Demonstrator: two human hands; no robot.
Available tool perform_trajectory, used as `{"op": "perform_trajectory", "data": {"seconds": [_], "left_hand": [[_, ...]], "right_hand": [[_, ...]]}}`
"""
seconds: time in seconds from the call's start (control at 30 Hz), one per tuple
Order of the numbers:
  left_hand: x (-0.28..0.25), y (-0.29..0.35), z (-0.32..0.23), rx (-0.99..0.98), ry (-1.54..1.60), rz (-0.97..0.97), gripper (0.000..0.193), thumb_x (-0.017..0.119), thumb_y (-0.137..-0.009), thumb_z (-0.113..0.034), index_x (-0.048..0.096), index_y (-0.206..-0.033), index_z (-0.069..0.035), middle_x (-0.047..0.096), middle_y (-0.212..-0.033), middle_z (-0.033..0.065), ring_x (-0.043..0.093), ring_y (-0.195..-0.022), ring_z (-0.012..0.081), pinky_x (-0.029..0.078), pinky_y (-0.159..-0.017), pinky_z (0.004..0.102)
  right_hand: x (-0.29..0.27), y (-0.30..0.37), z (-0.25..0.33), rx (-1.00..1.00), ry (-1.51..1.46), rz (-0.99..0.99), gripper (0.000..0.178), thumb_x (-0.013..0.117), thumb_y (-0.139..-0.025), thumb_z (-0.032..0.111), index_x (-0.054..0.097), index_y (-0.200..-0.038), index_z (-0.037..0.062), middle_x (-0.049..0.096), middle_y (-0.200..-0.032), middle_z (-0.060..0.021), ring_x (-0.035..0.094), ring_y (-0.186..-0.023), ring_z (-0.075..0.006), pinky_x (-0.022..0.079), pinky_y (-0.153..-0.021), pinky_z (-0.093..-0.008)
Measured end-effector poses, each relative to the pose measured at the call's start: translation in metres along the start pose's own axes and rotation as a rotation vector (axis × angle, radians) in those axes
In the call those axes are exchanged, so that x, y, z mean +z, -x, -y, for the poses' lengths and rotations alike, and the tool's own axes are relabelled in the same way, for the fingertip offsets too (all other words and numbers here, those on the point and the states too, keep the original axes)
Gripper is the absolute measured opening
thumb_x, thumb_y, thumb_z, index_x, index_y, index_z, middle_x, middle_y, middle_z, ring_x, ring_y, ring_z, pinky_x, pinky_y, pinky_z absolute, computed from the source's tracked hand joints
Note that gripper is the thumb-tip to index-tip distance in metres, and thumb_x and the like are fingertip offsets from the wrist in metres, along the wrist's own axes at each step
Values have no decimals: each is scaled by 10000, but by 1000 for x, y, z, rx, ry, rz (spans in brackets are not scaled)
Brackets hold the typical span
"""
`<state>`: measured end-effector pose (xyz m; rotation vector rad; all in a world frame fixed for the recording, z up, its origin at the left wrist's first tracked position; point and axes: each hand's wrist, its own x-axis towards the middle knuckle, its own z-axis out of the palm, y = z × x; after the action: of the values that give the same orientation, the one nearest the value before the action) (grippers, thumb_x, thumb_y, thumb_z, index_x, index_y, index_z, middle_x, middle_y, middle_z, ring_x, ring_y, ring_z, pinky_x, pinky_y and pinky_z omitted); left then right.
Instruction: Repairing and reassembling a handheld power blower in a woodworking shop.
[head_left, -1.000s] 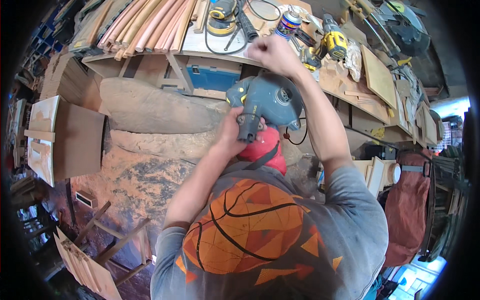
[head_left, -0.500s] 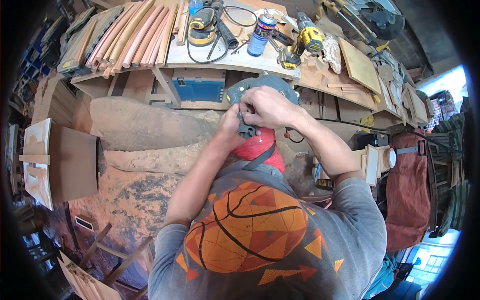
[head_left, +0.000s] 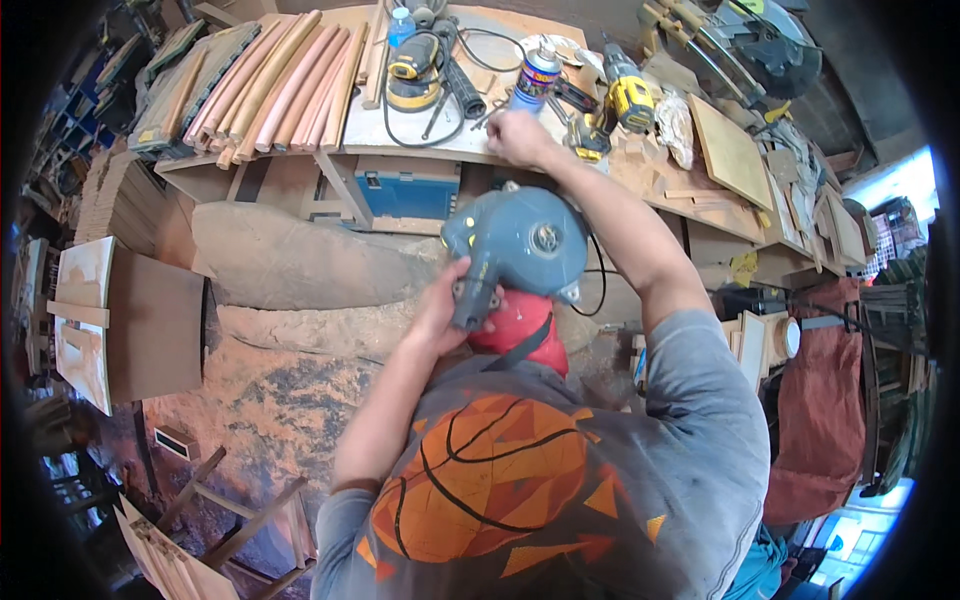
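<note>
A blue-grey electric blower with a round fan housing rests over my lap, its short outlet tube pointing back toward me. My left hand is wrapped round that tube, and its fingertips show on the far side. My right hand is over the front edge of the workbench, fingers curled in; whatever it may hold is hidden. Just beyond that hand stands a blue spray can. Thin metal tools lie beside its knuckles.
On the bench are a yellow sander, a yellow cordless drill and several wooden rods. Below sits a blue case. A black cord runs by the blower. A wooden box stands at left.
My right hand has left the blower's tube and moved forward to the bench. The blower has come back toward me, showing its round side, with my left hand still on the tube.
</note>
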<state>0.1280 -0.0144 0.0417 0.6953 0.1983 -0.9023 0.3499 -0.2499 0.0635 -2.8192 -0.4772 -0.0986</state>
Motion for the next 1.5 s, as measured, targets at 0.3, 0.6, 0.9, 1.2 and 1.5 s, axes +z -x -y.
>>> {"op": "perform_trajectory", "data": {"seconds": [0.3,0.6,0.9,1.2,1.5], "left_hand": [[-6,16,7,10,44,-72,516,347,-1059,-450,573,-1238,-22,685,-1000,128,691,-921,270,563,-589,393],[-22,-2,-12,51,139,-18,517,370,-1062,-465,614,-1181,-25,708,-980,131,707,-908,281,584,-642,399],[-20,-7,-5,-6,113,158,505,392,-1055,-467,618,-1191,-36,710,-1000,131,704,-939,276,574,-625,381],[-4,-3,12,-19,70,124,521,401,-1048,-493,603,-1218,-44,706,-1007,125,701,-877,242,503,-523,324],[-1,-5,26,36,48,113,541,369,-1064,-475,575,-1292,-30,691,-1042,125,694,-896,222,572,-642,364]], "right_hand": [[64,-67,-29,134,131,142,257,557,-901,150,703,-1018,-26,704,-999,-315,698,-983,-453,566,-882,-514],[-77,78,66,-19,-484,47,602,789,-799,358,666,-1277,12,698,-1213,-201,670,-1112,-350,505,-998,-414],[-56,206,93,105,-210,-153,437,765,-858,223,663,-1218,-2,605,-1033,-175,616,-998,-373,500,-887,-444],[-77,220,86,84,-238,-121,425,796,-821,217,687,-1168,-3,592,-964,-166,615,-930,-345,497,-812,-413],[-70,234,80,154,-326,-151,424,788,-827,169,676,-1192,-15,585,-977,-165,617,-936,-352,496,-845,-423]]}}
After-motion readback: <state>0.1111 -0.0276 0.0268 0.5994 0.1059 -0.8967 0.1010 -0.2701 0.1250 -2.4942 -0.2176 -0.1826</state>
